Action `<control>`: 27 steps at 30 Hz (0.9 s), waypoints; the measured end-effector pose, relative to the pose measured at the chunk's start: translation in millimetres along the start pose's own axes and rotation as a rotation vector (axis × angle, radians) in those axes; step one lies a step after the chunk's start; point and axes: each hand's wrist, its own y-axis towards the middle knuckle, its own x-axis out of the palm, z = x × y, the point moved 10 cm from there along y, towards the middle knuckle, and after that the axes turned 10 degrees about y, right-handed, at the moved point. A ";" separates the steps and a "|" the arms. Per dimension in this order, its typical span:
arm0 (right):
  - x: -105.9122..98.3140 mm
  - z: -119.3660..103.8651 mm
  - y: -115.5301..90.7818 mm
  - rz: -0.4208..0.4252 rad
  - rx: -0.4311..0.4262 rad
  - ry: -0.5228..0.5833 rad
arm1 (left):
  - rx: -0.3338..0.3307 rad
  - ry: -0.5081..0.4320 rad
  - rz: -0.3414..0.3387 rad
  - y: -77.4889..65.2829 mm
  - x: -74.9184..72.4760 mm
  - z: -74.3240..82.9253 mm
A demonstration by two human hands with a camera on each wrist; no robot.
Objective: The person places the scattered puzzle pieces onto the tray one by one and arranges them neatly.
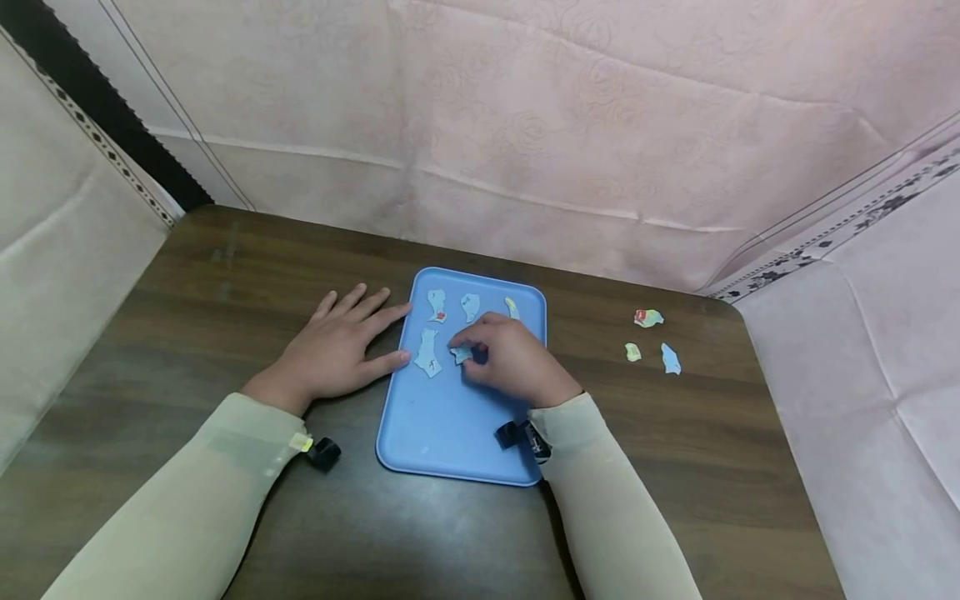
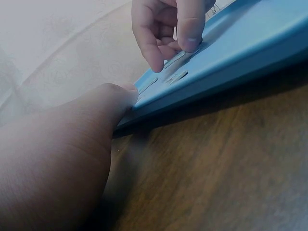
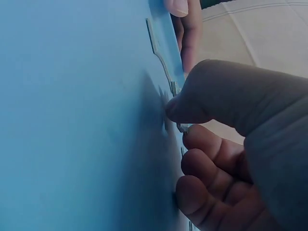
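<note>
A blue tray (image 1: 450, 442) lies on the table, with several small torn-edged pieces on it. Along its upper part are a piece with a red spot (image 1: 437, 305), a pale blue piece (image 1: 470, 307) and a piece with a yellow streak (image 1: 512, 307). Below them lies a longer pale blue piece (image 1: 427, 353). Just right of that one, my right hand (image 1: 517, 358) pinches a small pale blue piece (image 1: 460, 355) between thumb and fingers, at the tray's surface. My left hand (image 1: 333, 350) rests spread on the table, thumb and index fingertips touching the tray's left rim.
On the table right of the tray lie a red-and-yellow piece (image 1: 648, 317), a small yellow-green piece (image 1: 633, 352) and a light blue piece (image 1: 671, 359). Pale cloth (image 1: 525, 125) hangs behind the brown wooden table (image 1: 300, 517) and at both sides.
</note>
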 end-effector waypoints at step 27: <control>4.3 7.5 0.2 0.002 0.066 0.007 | 0.000 -0.010 0.008 -0.7 1.3 -0.7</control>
